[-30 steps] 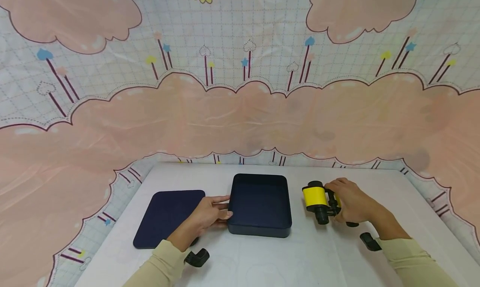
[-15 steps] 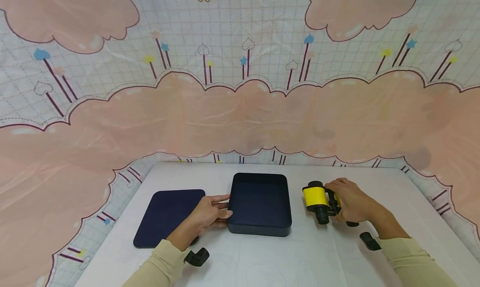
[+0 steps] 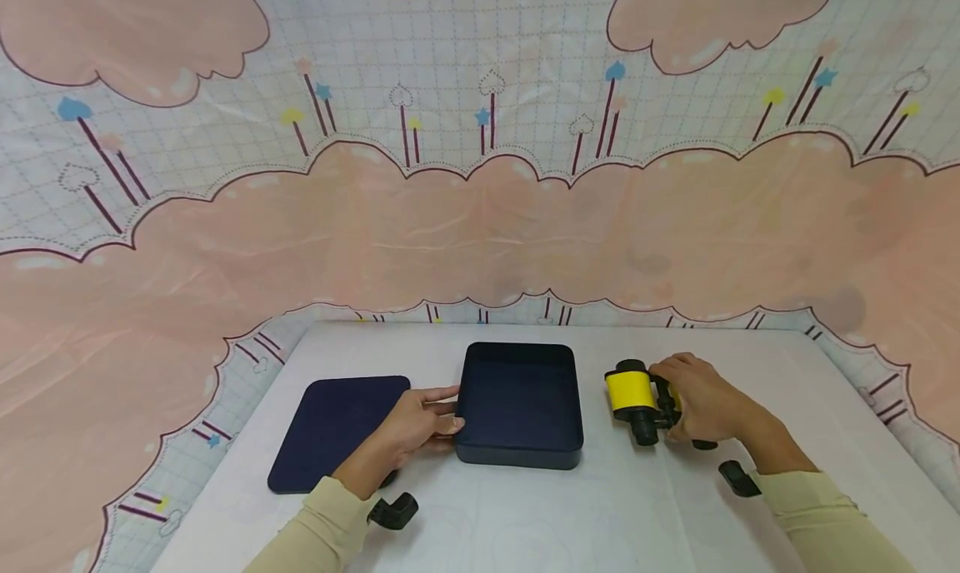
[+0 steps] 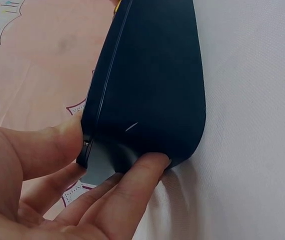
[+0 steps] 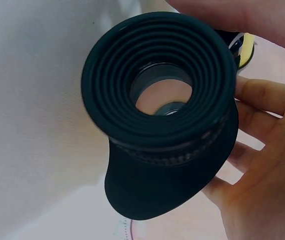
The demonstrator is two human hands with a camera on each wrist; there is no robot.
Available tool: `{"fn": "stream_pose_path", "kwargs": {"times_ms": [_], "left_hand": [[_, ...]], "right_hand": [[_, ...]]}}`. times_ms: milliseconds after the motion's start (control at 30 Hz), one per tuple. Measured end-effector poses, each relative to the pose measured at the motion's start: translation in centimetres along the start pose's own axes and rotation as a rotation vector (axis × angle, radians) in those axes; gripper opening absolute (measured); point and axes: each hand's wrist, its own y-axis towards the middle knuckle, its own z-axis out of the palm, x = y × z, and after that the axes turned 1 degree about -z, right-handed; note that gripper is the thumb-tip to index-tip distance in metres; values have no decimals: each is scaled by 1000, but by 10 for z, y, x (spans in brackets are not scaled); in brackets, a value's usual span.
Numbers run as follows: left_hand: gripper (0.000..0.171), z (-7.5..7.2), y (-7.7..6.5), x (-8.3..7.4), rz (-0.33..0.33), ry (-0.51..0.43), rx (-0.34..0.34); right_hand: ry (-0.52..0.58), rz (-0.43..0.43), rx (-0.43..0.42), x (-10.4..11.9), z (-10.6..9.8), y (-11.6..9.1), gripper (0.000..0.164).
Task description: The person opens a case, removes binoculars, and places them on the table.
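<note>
My left hand [image 3: 420, 427] is at the left wall of a dark navy, rounded square case [image 3: 517, 402], which lies open with its hollow facing up. In the left wrist view, the thumb sits at the case's rim while other fingers press against the side below. Farther right, my right hand [image 3: 701, 398] grips a pair of yellow and black binoculars [image 3: 632, 392] by the right barrel. A black eyepiece with a flared rubber eyecup [image 5: 147, 195] fills much of the right wrist view, with fingers and thumb around the barrel beyond it.
A flat navy lid [image 3: 330, 431] lies left of the case, partly under the left forearm. All stand on a white table [image 3: 540, 523]. Behind and around hangs a pink and white patterned cloth [image 3: 480, 231]. Black wrist cameras [image 3: 393, 512] jut from both wrists.
Both hands, the case and the binoculars keep their places. Only the head view has tilted slightly.
</note>
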Motion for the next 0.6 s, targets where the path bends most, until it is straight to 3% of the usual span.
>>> {"fn": "stream_pose_path", "kwargs": {"times_ms": [600], "left_hand": [[68,2,-1,-1,-7,-3,-7]], "right_hand": [[4,13,16,-5,3,0,91]]}}
